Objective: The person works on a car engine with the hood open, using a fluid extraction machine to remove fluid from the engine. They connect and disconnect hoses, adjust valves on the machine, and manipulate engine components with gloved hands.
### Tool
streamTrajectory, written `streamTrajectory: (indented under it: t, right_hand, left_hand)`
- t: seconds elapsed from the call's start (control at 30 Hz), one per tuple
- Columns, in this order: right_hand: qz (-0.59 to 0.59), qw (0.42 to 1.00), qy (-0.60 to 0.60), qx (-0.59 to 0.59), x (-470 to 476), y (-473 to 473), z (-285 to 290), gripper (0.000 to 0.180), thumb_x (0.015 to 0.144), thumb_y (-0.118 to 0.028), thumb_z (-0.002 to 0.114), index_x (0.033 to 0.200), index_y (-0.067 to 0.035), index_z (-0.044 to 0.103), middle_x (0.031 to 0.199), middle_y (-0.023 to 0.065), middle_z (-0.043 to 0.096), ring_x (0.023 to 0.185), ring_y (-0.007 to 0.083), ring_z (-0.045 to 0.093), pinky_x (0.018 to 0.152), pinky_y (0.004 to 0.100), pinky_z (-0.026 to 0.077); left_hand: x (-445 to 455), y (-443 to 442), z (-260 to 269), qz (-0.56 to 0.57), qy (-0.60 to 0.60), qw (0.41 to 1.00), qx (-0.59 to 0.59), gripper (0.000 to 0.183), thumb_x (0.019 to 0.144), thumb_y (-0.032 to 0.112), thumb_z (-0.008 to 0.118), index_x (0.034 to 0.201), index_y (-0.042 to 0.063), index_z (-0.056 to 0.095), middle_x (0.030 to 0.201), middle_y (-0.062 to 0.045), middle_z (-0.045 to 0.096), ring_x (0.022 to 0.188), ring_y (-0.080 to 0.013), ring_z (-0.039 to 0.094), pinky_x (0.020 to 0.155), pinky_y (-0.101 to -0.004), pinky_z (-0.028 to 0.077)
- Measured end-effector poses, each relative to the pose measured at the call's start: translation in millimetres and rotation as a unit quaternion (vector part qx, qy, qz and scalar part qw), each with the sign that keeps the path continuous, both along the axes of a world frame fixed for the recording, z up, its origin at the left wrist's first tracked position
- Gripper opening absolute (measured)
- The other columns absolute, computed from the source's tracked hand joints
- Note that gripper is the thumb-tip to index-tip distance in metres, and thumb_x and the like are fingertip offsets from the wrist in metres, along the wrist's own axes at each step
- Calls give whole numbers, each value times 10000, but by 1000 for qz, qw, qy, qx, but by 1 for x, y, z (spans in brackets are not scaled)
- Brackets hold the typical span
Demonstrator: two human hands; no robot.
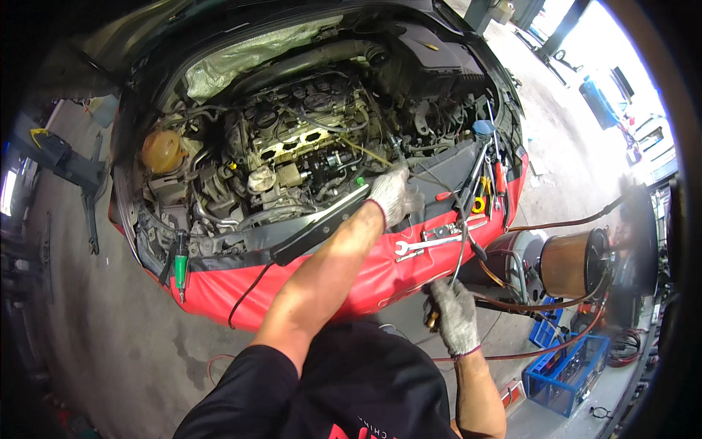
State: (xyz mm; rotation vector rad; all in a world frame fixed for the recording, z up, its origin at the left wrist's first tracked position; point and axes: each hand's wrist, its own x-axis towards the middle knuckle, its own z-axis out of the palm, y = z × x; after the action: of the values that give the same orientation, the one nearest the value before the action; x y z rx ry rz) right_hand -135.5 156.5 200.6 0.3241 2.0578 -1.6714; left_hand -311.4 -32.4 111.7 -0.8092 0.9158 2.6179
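Observation:
An open car engine bay lies before me, with the exposed engine block (307,142) in its middle. My left hand (396,195), in a pale work glove, is over the front edge of the bay; its fingers are partly hidden and blurred. A thin yellowish tube (366,153) runs from the engine towards it. Beside that hand lies a black bar-shaped work light (315,233). My right hand (454,315), in a grey glove, is low in front of the red fender cover (351,285), closed around a dark tool with a brass-coloured part. A thin hose (464,241) rises from this hand.
A combination wrench (428,246), a red-handled screwdriver (499,178) and pliers lie on the cover's right side. A green-handled tool (181,266) rests at the left. An orange coolant tank (163,151) stands in the bay. Right of me are a hose reel (570,263) and blue crates (567,373).

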Motion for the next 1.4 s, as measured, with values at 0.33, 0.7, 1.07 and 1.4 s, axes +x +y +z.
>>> streamTrajectory:
  t: [0.33,0.7,1.07,1.4]
  right_hand:
    - [4,999,-16,29,-1,-8,30,284,988,-291,593,979,-10,634,630,24,569,480,90,484,451,245,373]
    - [-33,994,-98,26,53,83,83,291,892,-209,659,1036,41,688,601,18,574,495,90,515,464,238,373]
    - [18,988,-150,26,124,208,44,219,930,-157,652,1126,-58,638,724,-80,528,582,12,448,506,185,334]
    - [-77,990,-103,57,158,273,-4,260,923,-307,684,1011,-63,673,613,-52,537,477,57,457,439,206,361]
  left_hand:
    - [-101,-32,-38,102,-23,984,144,209,934,51,406,1115,-35,466,894,-233,582,760,-395,624,666,-578,539]
    - [-118,-105,-62,189,-151,963,121,330,1040,184,322,1071,-43,558,782,-199,659,623,-256,679,517,-308,578]
    - [-44,-151,-78,96,35,994,48,165,1021,101,455,1093,13,576,919,-132,660,808,-272,673,744,-448,598]
    - [21,-110,0,54,172,982,-58,243,985,38,496,1220,51,559,1092,-132,628,985,-304,644,868,-515,570]
